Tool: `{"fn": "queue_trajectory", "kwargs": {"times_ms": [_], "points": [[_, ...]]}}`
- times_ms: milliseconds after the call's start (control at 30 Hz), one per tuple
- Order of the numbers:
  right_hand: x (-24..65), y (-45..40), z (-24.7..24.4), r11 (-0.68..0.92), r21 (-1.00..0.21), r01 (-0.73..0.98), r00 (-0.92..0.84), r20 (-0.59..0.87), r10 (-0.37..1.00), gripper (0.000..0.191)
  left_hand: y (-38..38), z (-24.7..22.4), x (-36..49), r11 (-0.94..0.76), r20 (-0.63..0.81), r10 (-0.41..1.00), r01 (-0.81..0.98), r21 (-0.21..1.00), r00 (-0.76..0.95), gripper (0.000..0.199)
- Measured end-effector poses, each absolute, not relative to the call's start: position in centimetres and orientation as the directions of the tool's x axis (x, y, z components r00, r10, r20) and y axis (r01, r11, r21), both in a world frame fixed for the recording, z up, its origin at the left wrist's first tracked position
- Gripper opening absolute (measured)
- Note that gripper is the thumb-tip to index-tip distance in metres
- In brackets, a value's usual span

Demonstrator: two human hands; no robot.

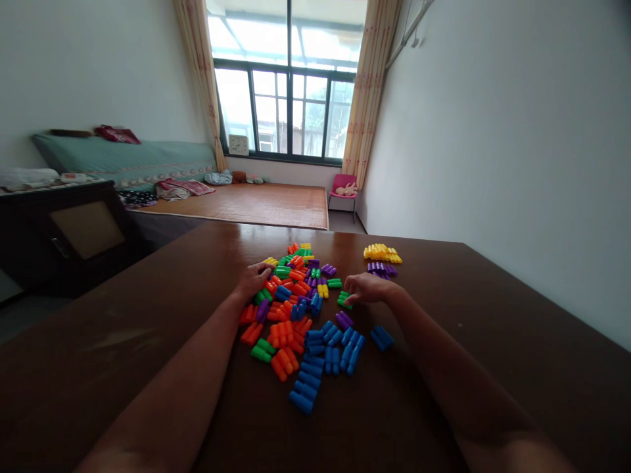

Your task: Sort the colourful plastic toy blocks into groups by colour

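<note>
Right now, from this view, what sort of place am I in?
Probably a bedroom in a home. A broad bed lies by a window with patterned curtains, and a small pink chair beside the bed holds what looks like a soft toy.

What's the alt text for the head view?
A person's left hand is at the left edge of a multicolored block pile on a brown table, the right hand by a green block. A yellow group and purple group sit beyond it; behind are a bed and window.
</note>
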State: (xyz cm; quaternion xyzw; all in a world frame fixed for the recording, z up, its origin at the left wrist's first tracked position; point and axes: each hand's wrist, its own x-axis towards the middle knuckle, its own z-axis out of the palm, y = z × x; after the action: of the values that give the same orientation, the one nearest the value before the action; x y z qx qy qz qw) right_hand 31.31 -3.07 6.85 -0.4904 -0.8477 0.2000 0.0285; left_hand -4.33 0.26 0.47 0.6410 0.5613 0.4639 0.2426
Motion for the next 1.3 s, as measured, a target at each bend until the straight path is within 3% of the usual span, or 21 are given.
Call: {"fn": "queue_trajectory", "kwargs": {"times_ms": [67,167,267,367,467,533,667,733,900,1033,1133,1300], "points": [[30.7,-3.2,6.4,0.467,-0.381,0.798,-0.537,-0.1,0.837,0.039,0.5,0.2,-4.4,-0.251,0.319,0.946,0.491,0.834,-0.058,0.038],[29.4,-3.3,5.9,0.549,-0.339,0.764,-0.542,0.126,0.831,0.037,0.7,-0.2,-4.5,-0.249,0.313,0.948,0.474,0.844,-0.059,0.039],[27.6,-3.8,5.7,0.714,-0.333,0.616,-0.659,0.279,0.699,0.031,0.8,-0.3,-4.5,-0.253,0.31,0.949,0.46,0.851,-0.053,0.039],[26.6,-4.4,5.8,0.778,-0.45,0.438,-0.795,0.209,0.569,0.028,0.8,-0.4,-4.6,-0.264,0.329,0.942,0.463,0.846,-0.065,0.038],[26.7,-4.8,6.2,0.686,-0.537,0.492,-0.783,0.073,0.618,0.029,1.0,-0.5,-4.6,-0.269,0.341,0.938,0.475,0.838,-0.069,0.038],[27.0,-4.9,6.4,0.629,-0.521,0.577,-0.733,0.01,0.68,0.032,1.0,-0.5,-4.6,-0.275,0.344,0.937,0.479,0.834,-0.06,0.038],[26.5,-5.2,6.5,0.652,-0.436,0.62,-0.669,0.142,0.73,0.03,1.0,-0.5,-4.6,-0.262,0.328,0.942,0.464,0.846,-0.066,0.038],[25.7,-5.5,6.4,0.744,-0.402,0.533,-0.731,0.223,0.645,0.027,0.9,-0.5,-4.6,-0.245,0.314,0.946,0.46,0.853,-0.078,0.039],[24.4,-6.1,5.7,0.837,-0.382,0.392,-0.847,0.206,0.49,0.026,0.8,-0.3,-4.5,-0.242,0.31,0.947,0.453,0.858,-0.081,0.04],[24.6,-5.4,5.2,0.727,-0.556,0.402,-0.738,0.272,0.617,0.017,0.7,-0.2,-4.4,-0.249,0.314,0.946,0.445,0.86,-0.078,0.04],[25.7,-4.2,4.9,0.566,-0.713,0.413,-0.595,0.26,0.761,0.024,0.7,-0.1,-4.4,-0.25,0.314,0.947,0.461,0.852,-0.068,0.039],[30.2,-2.2,6.2,0.412,-0.848,0.333,-0.488,0.218,0.845,0.035,0.6,-0.1,-4.4,-0.267,0.326,0.944,0.459,0.848,-0.053,0.039]]}}
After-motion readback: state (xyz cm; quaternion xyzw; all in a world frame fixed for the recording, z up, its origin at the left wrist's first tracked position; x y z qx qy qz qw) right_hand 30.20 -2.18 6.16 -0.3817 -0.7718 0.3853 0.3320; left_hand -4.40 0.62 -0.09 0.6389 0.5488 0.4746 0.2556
